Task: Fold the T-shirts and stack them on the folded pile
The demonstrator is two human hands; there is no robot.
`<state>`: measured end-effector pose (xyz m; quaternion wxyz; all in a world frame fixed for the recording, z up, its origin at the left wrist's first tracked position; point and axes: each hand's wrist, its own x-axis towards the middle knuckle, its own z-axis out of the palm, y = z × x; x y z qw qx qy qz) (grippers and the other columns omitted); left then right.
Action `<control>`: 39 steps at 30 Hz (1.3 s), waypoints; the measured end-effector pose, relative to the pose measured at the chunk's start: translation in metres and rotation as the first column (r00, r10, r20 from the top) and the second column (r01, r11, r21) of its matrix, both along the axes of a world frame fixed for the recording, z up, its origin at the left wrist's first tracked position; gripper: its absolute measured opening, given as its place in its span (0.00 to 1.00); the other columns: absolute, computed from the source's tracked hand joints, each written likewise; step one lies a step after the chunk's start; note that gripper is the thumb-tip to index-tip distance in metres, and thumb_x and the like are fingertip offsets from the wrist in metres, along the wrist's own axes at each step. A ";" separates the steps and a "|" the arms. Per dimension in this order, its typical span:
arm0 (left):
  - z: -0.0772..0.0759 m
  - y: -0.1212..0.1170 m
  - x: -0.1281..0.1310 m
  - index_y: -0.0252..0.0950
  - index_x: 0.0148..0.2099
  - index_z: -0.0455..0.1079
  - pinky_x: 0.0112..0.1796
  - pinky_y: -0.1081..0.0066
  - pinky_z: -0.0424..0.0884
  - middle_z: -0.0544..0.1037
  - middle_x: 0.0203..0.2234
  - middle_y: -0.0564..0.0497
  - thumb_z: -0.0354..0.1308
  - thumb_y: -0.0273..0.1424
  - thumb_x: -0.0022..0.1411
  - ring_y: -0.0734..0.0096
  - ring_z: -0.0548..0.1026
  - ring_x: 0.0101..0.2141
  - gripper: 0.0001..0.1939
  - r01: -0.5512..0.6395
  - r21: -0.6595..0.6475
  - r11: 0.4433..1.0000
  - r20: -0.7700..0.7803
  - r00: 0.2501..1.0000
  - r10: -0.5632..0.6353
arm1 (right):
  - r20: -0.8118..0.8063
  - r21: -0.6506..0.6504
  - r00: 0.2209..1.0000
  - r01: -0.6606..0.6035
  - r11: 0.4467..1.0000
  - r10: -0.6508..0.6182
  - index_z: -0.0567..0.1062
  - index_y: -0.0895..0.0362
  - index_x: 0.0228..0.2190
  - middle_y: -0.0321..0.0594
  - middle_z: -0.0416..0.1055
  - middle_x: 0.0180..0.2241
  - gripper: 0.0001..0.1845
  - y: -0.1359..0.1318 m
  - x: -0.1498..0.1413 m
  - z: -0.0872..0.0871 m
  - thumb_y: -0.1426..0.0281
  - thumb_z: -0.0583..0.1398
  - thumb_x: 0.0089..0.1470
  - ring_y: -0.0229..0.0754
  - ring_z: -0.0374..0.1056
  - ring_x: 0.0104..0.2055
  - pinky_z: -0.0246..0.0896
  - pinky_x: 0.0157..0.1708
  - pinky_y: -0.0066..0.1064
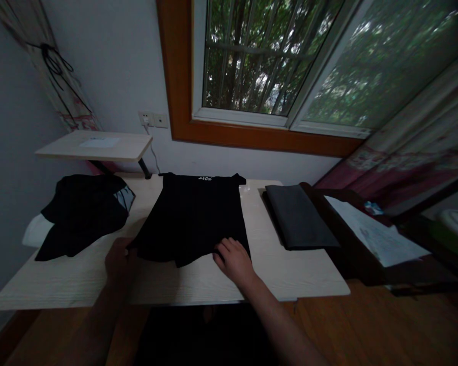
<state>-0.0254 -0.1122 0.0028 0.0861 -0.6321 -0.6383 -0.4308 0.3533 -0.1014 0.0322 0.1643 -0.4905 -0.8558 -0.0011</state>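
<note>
A black garment (198,218) with a straight upper band and a wider lower hem is spread flat on the pale wooden table (168,284). Small white lettering sits at its top edge, and short strips stick out at both top corners. At the lower left corner of the hem, my left hand (119,260) is closed on the cloth; shadow hides part of its fingers. My right hand (232,258) bends its fingers over the lower right hem, thumb at the edge. To the left lies a crumpled black cloth heap (87,211) with a grey-white patch and cords.
A raised shelf (114,145) with a paper stands at the back left. On the table's right rests a dark grey folder-like item (299,216). Beyond it, a dark side table holds a paper sheet (377,234). Wall sockets (152,119) and a window (267,61) are behind.
</note>
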 end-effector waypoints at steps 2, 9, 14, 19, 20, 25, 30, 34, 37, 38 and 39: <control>0.004 0.000 0.002 0.40 0.45 0.69 0.44 0.55 0.72 0.74 0.37 0.45 0.53 0.28 0.63 0.56 0.74 0.42 0.08 0.021 0.076 0.997 -0.011 1.000 -0.020 | -0.055 0.014 0.998 0.023 1.000 -0.023 0.76 0.53 0.38 0.44 0.74 0.37 0.03 0.001 0.008 0.001 0.68 0.62 0.62 0.50 0.71 0.42 0.66 0.43 0.40; 0.003 0.005 0.006 0.40 0.47 0.68 0.47 0.55 0.72 0.74 0.42 0.45 0.52 0.27 0.63 0.57 0.74 0.45 0.11 0.114 0.061 0.992 0.032 0.993 -0.116 | -0.187 0.031 0.980 0.073 0.997 -0.066 0.76 0.53 0.36 0.41 0.75 0.33 0.09 0.002 0.031 0.011 0.65 0.57 0.68 0.43 0.72 0.35 0.66 0.36 0.33; -0.001 0.007 0.005 0.40 0.46 0.69 0.44 0.58 0.72 0.75 0.39 0.46 0.52 0.28 0.64 0.59 0.75 0.42 0.09 0.083 0.005 0.997 0.050 0.995 -0.083 | -0.296 0.004 0.954 0.058 0.998 -0.054 0.73 0.53 0.37 0.42 0.74 0.35 0.11 0.001 0.036 0.014 0.65 0.53 0.70 0.44 0.71 0.38 0.66 0.40 0.34; 0.007 0.006 0.009 0.40 0.45 0.73 0.44 0.61 0.73 0.75 0.38 0.47 0.54 0.30 0.66 0.60 0.75 0.41 0.08 0.108 -0.009 0.994 0.019 0.994 -0.108 | -0.526 0.074 0.840 0.196 0.978 -0.129 0.69 0.53 0.39 0.42 0.73 0.34 0.11 -0.002 0.038 0.008 0.66 0.49 0.71 0.44 0.71 0.35 0.66 0.37 0.35; 0.008 0.006 0.010 0.40 0.46 0.73 0.44 0.61 0.73 0.75 0.38 0.47 0.54 0.30 0.66 0.61 0.75 0.41 0.08 0.133 -0.014 0.991 0.009 0.991 -0.133 | -0.538 0.085 0.830 0.228 0.970 -0.148 0.69 0.53 0.39 0.42 0.73 0.33 0.11 -0.002 0.040 0.007 0.66 0.49 0.71 0.44 0.71 0.34 0.66 0.35 0.35; 0.009 0.011 0.013 0.41 0.45 0.75 0.43 0.63 0.74 0.75 0.37 0.47 0.56 0.30 0.67 0.63 0.74 0.40 0.08 0.283 -0.083 0.956 -0.059 0.956 -0.288 | -0.391 0.100 0.911 0.185 0.978 -0.132 0.72 0.52 0.37 0.40 0.74 0.30 0.11 -0.003 0.066 0.004 0.65 0.51 0.70 0.43 0.71 0.30 0.64 0.32 0.34; 0.009 0.013 0.013 0.40 0.44 0.70 0.46 0.60 0.74 0.74 0.40 0.46 0.56 0.28 0.65 0.61 0.75 0.43 0.05 0.331 -0.039 0.943 -0.036 0.943 -0.332 | -0.216 0.128 0.976 0.029 0.991 0.000 0.75 0.52 0.39 0.41 0.73 0.32 0.08 -0.009 0.100 0.006 0.69 0.55 0.68 0.46 0.71 0.35 0.66 0.37 0.36; 0.003 0.013 0.011 0.40 0.44 0.67 0.44 0.61 0.75 0.76 0.41 0.46 0.53 0.25 0.63 0.62 0.76 0.42 0.09 0.353 -0.052 0.934 0.003 0.935 -0.354 | -0.164 0.121 0.984 -0.044 0.992 0.064 0.75 0.52 0.40 0.43 0.75 0.36 0.11 -0.014 0.104 0.003 0.77 0.55 0.63 0.47 0.72 0.40 0.69 0.42 0.39; -0.003 0.013 0.007 0.40 0.43 0.68 0.41 0.62 0.75 0.75 0.38 0.47 0.52 0.24 0.60 0.62 0.76 0.39 0.10 0.311 -0.093 0.946 0.024 0.950 -0.310 | -0.152 0.072 0.988 -0.021 0.997 0.032 0.74 0.52 0.42 0.44 0.74 0.39 0.14 -0.014 0.097 -0.001 0.80 0.55 0.59 0.47 0.72 0.41 0.71 0.43 0.39; -0.004 0.012 0.006 0.40 0.43 0.68 0.41 0.62 0.75 0.75 0.38 0.46 0.52 0.25 0.60 0.62 0.76 0.39 0.10 0.303 -0.091 0.949 0.030 0.953 -0.301 | -0.151 0.049 0.988 0.001 0.999 0.007 0.73 0.53 0.43 0.45 0.73 0.40 0.16 -0.013 0.094 -0.002 0.80 0.55 0.57 0.47 0.72 0.42 0.72 0.43 0.38; -0.005 0.012 0.004 0.40 0.43 0.69 0.40 0.61 0.75 0.75 0.37 0.46 0.53 0.26 0.60 0.62 0.76 0.38 0.09 0.300 -0.079 0.951 0.035 0.954 -0.298 | -0.151 0.032 0.988 0.023 0.999 -0.018 0.73 0.53 0.44 0.45 0.72 0.41 0.17 -0.012 0.093 -0.002 0.81 0.55 0.55 0.48 0.72 0.43 0.72 0.43 0.39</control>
